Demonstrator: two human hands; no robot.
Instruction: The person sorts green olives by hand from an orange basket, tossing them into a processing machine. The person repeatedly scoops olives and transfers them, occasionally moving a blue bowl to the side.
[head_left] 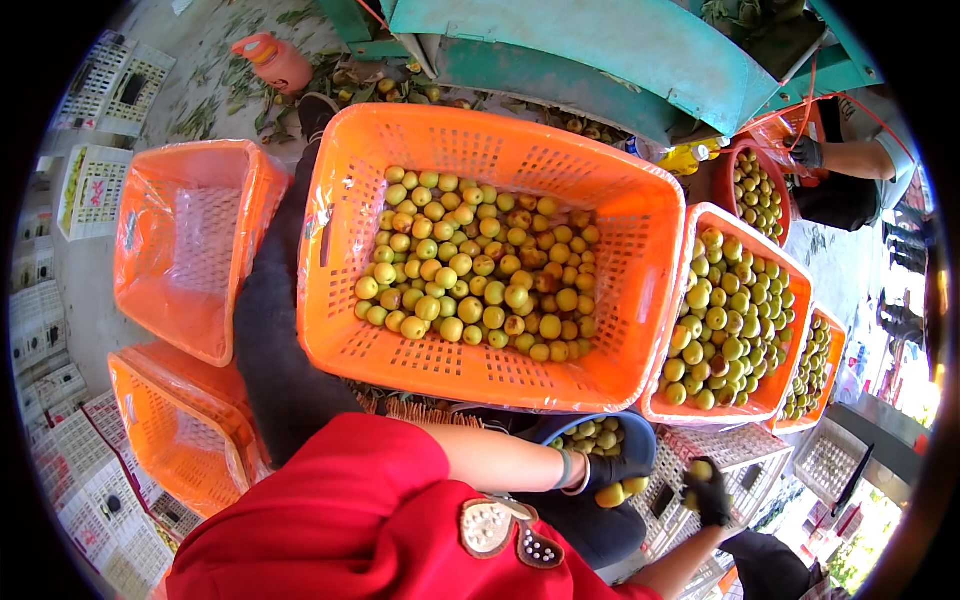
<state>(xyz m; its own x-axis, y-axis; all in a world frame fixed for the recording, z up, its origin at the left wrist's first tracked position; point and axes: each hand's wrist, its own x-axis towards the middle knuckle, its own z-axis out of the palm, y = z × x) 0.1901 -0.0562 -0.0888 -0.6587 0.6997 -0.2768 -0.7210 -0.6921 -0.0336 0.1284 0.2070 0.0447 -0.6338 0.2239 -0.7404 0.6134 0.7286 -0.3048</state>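
Note:
My left hand [615, 472], in a dark glove, reaches over the blue bucket [648, 445], its fingers closed around yellow-green fruits [610, 496]. More small round fruits [592, 436] lie inside that bucket. Farther right, my right hand [710, 495], gloved too, is closed on a round fruit [700, 468]. Above my left arm stands a big orange crate [480, 385] with slotted walls, its bottom covered by yellow-green fruits [455, 265], some with brown patches. A second orange crate [655, 405], filled higher with fruit, adjoins it on the right.
Orange crates lined with clear plastic [175, 300] stand at the left. A teal metal machine [580, 40] spans the top. A co-worker's gloved hand [806, 152] is near a red tub [725, 185] of fruit. White crates [75, 460] line the left edge. A pink jug [280, 65] stands among leaves.

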